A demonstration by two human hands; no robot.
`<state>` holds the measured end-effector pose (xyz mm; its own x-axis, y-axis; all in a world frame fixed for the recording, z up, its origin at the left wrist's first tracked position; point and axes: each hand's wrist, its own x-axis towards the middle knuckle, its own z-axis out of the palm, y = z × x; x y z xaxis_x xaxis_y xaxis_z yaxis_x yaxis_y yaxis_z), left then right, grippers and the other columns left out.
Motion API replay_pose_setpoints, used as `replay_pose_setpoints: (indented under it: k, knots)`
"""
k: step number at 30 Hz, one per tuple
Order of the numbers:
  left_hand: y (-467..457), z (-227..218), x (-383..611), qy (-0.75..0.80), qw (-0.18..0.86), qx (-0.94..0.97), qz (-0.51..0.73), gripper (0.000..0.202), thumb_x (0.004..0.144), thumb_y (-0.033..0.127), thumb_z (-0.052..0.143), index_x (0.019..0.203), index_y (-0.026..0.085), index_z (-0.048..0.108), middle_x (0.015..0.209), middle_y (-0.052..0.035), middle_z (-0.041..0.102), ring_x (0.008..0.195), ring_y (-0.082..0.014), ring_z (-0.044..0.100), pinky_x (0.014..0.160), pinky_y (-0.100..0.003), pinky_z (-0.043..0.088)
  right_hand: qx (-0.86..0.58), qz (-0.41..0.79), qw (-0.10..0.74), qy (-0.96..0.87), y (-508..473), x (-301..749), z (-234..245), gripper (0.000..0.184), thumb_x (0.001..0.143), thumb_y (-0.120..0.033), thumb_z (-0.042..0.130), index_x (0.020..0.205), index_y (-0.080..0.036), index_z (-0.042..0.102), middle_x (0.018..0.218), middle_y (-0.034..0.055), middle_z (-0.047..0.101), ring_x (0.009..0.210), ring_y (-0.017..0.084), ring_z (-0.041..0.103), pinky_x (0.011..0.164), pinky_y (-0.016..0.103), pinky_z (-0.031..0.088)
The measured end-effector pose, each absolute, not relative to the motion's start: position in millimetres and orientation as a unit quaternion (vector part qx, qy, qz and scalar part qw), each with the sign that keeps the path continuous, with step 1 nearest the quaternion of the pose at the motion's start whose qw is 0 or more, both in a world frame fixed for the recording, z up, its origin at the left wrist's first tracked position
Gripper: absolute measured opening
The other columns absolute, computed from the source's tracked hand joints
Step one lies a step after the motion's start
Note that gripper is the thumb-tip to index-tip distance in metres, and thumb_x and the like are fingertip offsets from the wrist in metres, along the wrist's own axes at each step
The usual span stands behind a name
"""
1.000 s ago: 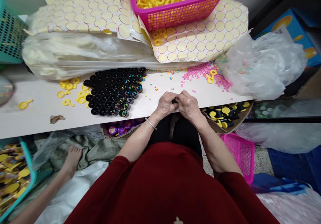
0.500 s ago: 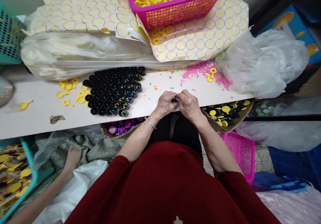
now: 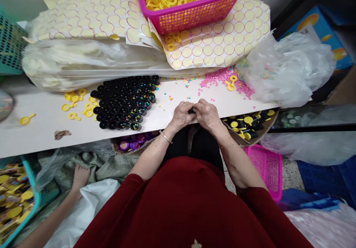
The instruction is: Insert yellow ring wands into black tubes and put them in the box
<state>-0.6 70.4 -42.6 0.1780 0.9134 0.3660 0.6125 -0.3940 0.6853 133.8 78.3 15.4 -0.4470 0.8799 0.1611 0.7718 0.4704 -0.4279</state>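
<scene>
Close together at the table's front edge, my left hand (image 3: 183,115) and my right hand (image 3: 207,116) are both closed around one small black cup (image 3: 191,110). Fingers hide most of this cup. To the left, a block of several black cups (image 3: 119,103) stands upright on the white table (image 3: 167,114); those on its right side hold small coloured beads. Loose yellow ring-shaped pieces with short stems (image 3: 89,109) lie beyond the block. Pink beads (image 3: 219,78) are heaped at the back right.
A pink basket (image 3: 194,18) of yellow pieces rests on sheets of round stickers (image 3: 211,51). A clear plastic bag (image 3: 289,70) lies at right. Below the table edge are a box of black-and-yellow pieces (image 3: 247,124) and purple items (image 3: 133,142). Another person's foot (image 3: 81,175) shows lower left.
The camera view has shifted slightly. Both hands stay together at the table edge, with the fingers moved a little over the black cup, which is now more covered.
</scene>
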Motion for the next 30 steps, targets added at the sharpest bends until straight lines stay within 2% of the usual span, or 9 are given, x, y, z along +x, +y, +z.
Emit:
replay_pose_setpoints:
  k: [4, 9, 15, 21, 25, 30]
  knots:
    - [71, -42, 0, 0.516, 0.191, 0.742, 0.383, 0.008, 0.070, 0.020, 0.064, 0.077, 0.020, 0.059, 0.073, 0.0003, 0.062, 0.074, -0.0154, 0.054, 0.075, -0.031, 0.043, -0.479, 0.216, 0.267, -0.808, 75, 140, 10, 0.022, 0.085, -0.023, 0.045, 0.075, -0.020, 0.064, 0.071, 0.0020, 0.050, 0.062, 0.014, 0.049, 0.058, 0.027, 0.038]
    - [71, -41, 0, 0.513, 0.191, 0.741, 0.390, 0.010, 0.071, 0.024, 0.065, 0.078, 0.019, 0.060, 0.076, -0.0002, 0.062, 0.075, -0.0147, 0.054, 0.073, -0.029, 0.044, -0.462, 0.285, 0.364, -0.757, 69, 146, 4, 0.012, 0.081, -0.026, 0.053, 0.082, -0.021, 0.064, 0.073, 0.0009, 0.055, 0.067, 0.015, 0.053, 0.063, 0.028, 0.043]
    - [72, -43, -2, 0.519, 0.200, 0.733, 0.391, 0.018, 0.065, 0.027, 0.072, 0.078, 0.019, 0.062, 0.073, 0.0004, 0.061, 0.073, -0.0152, 0.053, 0.071, -0.029, 0.043, -0.579, 0.217, 0.462, -0.636, 92, 182, -9, 0.012, 0.077, -0.029, 0.056, 0.078, -0.018, 0.062, 0.075, 0.0016, 0.056, 0.067, 0.015, 0.052, 0.065, 0.031, 0.044]
    - [74, -47, -1, 0.525, 0.214, 0.714, 0.410, 0.023, 0.060, 0.027, 0.075, 0.078, 0.019, 0.063, 0.072, 0.0011, 0.062, 0.072, -0.0155, 0.053, 0.070, -0.029, 0.043, -0.681, 0.059, 0.441, -0.581, 160, 231, -23, 0.017, 0.074, -0.033, 0.055, 0.070, -0.017, 0.058, 0.077, 0.0059, 0.055, 0.072, 0.019, 0.051, 0.073, 0.040, 0.045]
    - [74, -46, -1, 0.521, 0.215, 0.714, 0.416, 0.025, 0.058, 0.026, 0.075, 0.078, 0.019, 0.063, 0.073, 0.0010, 0.063, 0.072, -0.0155, 0.054, 0.070, -0.030, 0.045, -0.716, 0.039, 0.422, -0.555, 199, 232, -31, 0.024, 0.078, -0.038, 0.054, 0.064, -0.018, 0.053, 0.069, 0.0089, 0.054, 0.079, 0.025, 0.053, 0.073, 0.046, 0.044]
    - [74, -45, -2, 0.530, 0.206, 0.720, 0.398, 0.025, 0.058, 0.026, 0.076, 0.079, 0.019, 0.063, 0.073, 0.0009, 0.063, 0.073, -0.0157, 0.054, 0.070, -0.030, 0.045, -0.739, 0.110, 0.403, -0.529, 228, 222, -36, 0.023, 0.073, -0.019, 0.058, 0.057, -0.023, 0.041, 0.067, 0.0095, 0.050, 0.091, 0.032, 0.053, 0.075, 0.049, 0.040]
